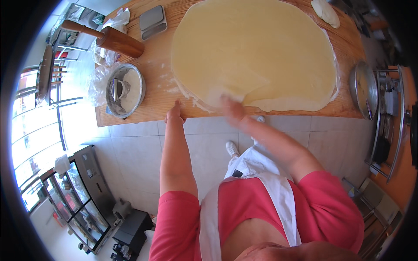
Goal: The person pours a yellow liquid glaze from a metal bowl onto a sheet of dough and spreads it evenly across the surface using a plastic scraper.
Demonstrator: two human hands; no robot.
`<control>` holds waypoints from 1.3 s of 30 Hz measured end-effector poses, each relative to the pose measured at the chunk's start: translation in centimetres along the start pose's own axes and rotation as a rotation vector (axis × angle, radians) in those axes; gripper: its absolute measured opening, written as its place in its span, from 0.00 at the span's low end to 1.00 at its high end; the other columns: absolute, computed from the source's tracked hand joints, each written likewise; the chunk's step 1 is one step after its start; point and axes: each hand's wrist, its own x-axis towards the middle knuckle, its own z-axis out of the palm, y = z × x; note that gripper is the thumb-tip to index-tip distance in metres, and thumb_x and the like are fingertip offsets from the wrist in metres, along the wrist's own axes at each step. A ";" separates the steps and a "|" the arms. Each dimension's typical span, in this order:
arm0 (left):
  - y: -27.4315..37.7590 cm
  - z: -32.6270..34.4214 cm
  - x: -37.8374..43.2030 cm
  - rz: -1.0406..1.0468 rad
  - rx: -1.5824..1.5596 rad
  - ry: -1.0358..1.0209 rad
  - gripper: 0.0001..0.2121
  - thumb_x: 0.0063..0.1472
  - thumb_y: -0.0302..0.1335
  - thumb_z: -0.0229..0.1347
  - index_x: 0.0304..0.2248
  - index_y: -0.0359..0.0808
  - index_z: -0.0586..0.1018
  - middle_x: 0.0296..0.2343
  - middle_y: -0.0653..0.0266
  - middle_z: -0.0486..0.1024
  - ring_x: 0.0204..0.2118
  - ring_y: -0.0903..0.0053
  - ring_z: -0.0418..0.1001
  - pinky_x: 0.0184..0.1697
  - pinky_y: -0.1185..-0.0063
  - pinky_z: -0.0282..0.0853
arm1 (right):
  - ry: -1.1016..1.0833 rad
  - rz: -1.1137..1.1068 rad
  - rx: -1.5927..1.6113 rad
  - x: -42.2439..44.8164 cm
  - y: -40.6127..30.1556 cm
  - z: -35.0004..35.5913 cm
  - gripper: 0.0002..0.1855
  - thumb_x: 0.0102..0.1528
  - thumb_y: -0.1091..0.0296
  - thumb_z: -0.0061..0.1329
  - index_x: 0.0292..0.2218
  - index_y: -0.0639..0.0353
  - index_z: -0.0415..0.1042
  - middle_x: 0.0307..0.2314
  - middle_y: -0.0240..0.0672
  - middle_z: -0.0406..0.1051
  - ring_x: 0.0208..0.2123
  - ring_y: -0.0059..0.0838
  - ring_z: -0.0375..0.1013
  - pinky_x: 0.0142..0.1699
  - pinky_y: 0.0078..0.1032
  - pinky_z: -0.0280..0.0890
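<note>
A broad, thin sheet of pale yellow dough [258, 49] covers most of the wooden table [155, 75]. Its near border is whitish and uneven, lying close to the front edge. My right hand [232, 110], blurred by motion, is over that near border, where a floury flap shows; whether its fingers pinch the dough is unclear. Further left, my left hand [174, 113] holds the table's front edge, thumb on top and the other fingers mostly hidden. Loose flour dusts the wood between this hand and the dough.
At the left stand a metal bowl [141, 94] of flour with a metal cutter inside, a wooden rolling pin [119, 41], plastic bags [99, 80] and a kitchen scale [152, 19]. A dough piece [326, 13] lies far right. Another metal bowl [357, 86] sits at the right edge.
</note>
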 end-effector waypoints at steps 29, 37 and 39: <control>-0.2 -0.3 -1.7 0.050 0.110 0.028 0.39 0.36 0.46 0.52 0.40 0.24 0.52 0.38 0.56 0.43 0.31 0.72 0.57 0.22 0.79 0.62 | -0.215 -0.373 -0.266 0.1 -1.0 -2.6 0.14 0.39 0.75 0.33 0.31 0.71 0.58 0.19 0.39 0.59 0.14 0.26 0.63 0.15 0.20 0.59; 0.5 -0.2 -3.3 0.042 0.158 0.018 0.35 0.39 0.47 0.50 0.40 0.27 0.55 0.38 0.57 0.43 0.30 0.73 0.58 0.23 0.79 0.62 | -0.310 -0.503 -0.190 -1.9 -1.8 -3.4 0.15 0.40 0.74 0.33 0.33 0.70 0.57 0.17 0.36 0.60 0.14 0.27 0.63 0.15 0.20 0.59; 0.4 -0.5 -3.2 0.040 0.140 -0.031 0.33 0.39 0.46 0.49 0.39 0.28 0.56 0.38 0.57 0.42 0.31 0.73 0.58 0.23 0.79 0.62 | -0.226 -0.368 -0.147 1.9 -0.6 -3.1 0.16 0.40 0.73 0.33 0.33 0.70 0.56 0.17 0.36 0.60 0.15 0.29 0.63 0.16 0.21 0.59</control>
